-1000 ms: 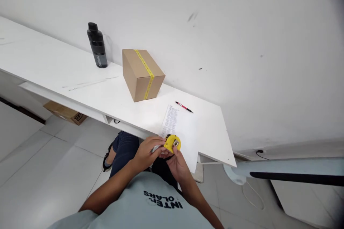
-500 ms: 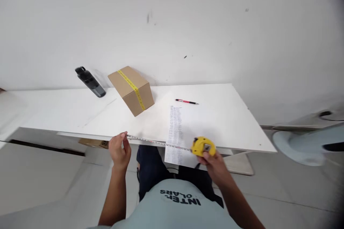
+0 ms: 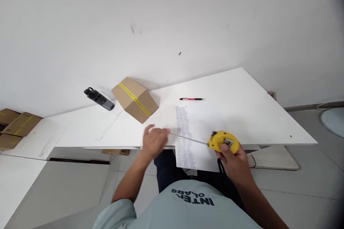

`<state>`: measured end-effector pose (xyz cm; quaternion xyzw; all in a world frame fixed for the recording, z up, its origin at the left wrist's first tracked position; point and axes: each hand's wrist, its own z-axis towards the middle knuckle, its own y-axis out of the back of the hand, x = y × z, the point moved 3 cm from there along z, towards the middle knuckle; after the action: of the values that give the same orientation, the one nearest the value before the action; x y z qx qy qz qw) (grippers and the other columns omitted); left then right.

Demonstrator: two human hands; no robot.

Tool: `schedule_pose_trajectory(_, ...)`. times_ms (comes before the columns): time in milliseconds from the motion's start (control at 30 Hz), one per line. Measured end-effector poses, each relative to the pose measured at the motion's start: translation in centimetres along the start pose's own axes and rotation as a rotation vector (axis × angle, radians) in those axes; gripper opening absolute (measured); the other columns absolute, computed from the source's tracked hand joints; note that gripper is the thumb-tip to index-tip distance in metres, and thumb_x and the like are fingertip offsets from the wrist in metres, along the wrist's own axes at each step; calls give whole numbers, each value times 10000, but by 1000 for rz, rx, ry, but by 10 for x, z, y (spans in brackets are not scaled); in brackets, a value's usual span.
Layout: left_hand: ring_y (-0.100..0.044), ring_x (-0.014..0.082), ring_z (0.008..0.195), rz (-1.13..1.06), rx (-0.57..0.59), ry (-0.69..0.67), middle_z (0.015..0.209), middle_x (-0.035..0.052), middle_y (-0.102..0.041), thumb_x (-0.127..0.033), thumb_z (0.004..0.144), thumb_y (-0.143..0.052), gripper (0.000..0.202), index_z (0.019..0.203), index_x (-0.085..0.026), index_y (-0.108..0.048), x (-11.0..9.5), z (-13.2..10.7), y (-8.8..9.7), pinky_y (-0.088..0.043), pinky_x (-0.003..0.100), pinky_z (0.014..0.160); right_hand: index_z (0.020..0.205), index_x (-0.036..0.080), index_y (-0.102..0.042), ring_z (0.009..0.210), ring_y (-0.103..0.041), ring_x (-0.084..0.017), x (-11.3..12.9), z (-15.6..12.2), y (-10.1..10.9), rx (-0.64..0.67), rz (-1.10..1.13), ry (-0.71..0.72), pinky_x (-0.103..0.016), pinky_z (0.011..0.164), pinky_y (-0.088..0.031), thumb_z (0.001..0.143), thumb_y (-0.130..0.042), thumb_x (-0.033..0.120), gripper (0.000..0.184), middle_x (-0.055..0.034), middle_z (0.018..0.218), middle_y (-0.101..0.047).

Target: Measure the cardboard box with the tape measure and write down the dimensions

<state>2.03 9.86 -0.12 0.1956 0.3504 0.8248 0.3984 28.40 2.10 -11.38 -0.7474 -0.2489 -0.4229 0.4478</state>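
My right hand [image 3: 234, 161] is closed around a yellow tape measure [image 3: 223, 141] at the near edge of a white table [image 3: 249, 114]. A short length of tape blade [image 3: 188, 138] runs from its case leftward across a printed sheet of paper [image 3: 188, 139]. My left hand [image 3: 154, 139] is at the blade's far end, blurred by motion, and its fingers seem to pinch the tip. A taped cardboard box [image 3: 135, 98] sits beyond my left hand, toward the wall.
A black bottle [image 3: 99, 98] lies on its side left of the box. A red pen [image 3: 192, 98] rests behind the paper. Several cardboard boxes [image 3: 12, 125] sit at the far left. A white wall backs the table. Tiled floor lies below.
My hands first drew apart, pulling the tape out. My left hand has since moved right and forward over the table, so the drawn tape is shorter. The view swung left.
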Motion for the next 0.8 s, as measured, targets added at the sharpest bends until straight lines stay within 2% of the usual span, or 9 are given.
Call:
schedule_pose_trajectory(100, -756, 167, 769, -238, 142, 51, 1015, 1, -835, -177, 950, -668, 288, 1209, -304, -679, -48, -8, -39, -516, 460, 1052, 998, 217, -699, 560, -485, -124, -3, -4, -12, 87, -101, -32, -279, 545, -422, 736, -862, 612, 501, 29, 652, -593)
schedule_pose_trajectory(200, -767, 191, 750, -362, 191, 137, 1013, 6, -838, -251, 961, -699, 266, 1216, -323, -678, -73, -19, -59, -551, 492, 1029, 902, 209, -671, 546, -476, -113, -2, -6, -18, 137, -192, -54, -264, 542, -406, 746, -826, 667, 508, 48, 603, -556)
schedule_pose_trajectory(333, -765, 216, 716, -393, 134, 209, 951, 3, -840, -310, 962, -724, 359, 1309, -336, -637, -80, -35, -65, -558, 512, 995, 824, 207, -643, 518, -456, -101, -3, -12, -21, 164, -267, -125, -256, 513, -384, 674, -825, 740, 583, 59, 566, -537)
schedule_pose_trajectory(400, -770, 225, 739, -360, 157, 222, 908, -3, -837, -359, 968, -722, 424, 1374, -340, -599, -79, -41, -64, -543, 508, 1013, 813, 208, -643, 502, -447, -98, -7, -14, -24, 168, -268, -165, -254, 496, -374, 631, -834, 764, 616, 64, 553, -531)
schedule_pose_trajectory(467, -782, 234, 828, -312, 190, 195, 980, 21, -837, -443, 954, -733, 553, 1459, -329, -539, -78, -42, -58, -503, 501, 1086, 814, 209, -642, 491, -434, -97, -12, -16, -27, 172, -259, -189, -250, 485, -360, 619, -839, 772, 627, 68, 528, -523)
schedule_pose_trajectory(533, -772, 269, 1054, -282, 201, 165, 1224, 104, -794, -576, 897, -756, 764, 1544, -295, -461, -72, -34, -46, -416, 514, 1193, 831, 210, -638, 490, -431, -98, -16, -16, -28, 166, -239, -193, -246, 482, -353, 640, -836, 765, 619, 66, 513, -527)
schedule_pose_trajectory(633, -594, 356, 1403, -236, 163, 219, 1550, 194, -578, -735, 820, -739, 943, 1583, -269, -440, -48, -1, -24, -268, 558, 1286, 875, 210, -636, 508, -464, -99, -17, -14, -24, 112, -190, -203, -237, 484, -367, 655, -854, 735, 610, 58, 557, -564)
schedule_pose_trajectory(733, -473, 395, 1496, -70, 112, 456, 1592, 155, -540, -695, 931, -620, 699, 1491, -278, -569, 4, 49, -10, -211, 584, 1293, 948, 207, -655, 531, -486, -97, -9, -11, -16, 49, -175, -216, -222, 484, -371, 624, -889, 709, 641, 56, 600, -587)
schedule_pose_trajectory(800, -427, 423, 1504, 97, 117, 676, 1557, 202, -555, -666, 979, -554, 713, 1507, -188, -538, 48, 81, -11, -197, 615, 1275, 948, 204, -656, 530, -471, -91, -2, -10, -11, 31, -184, -199, -215, 481, -361, 629, -888, 703, 636, 59, 586, -578)
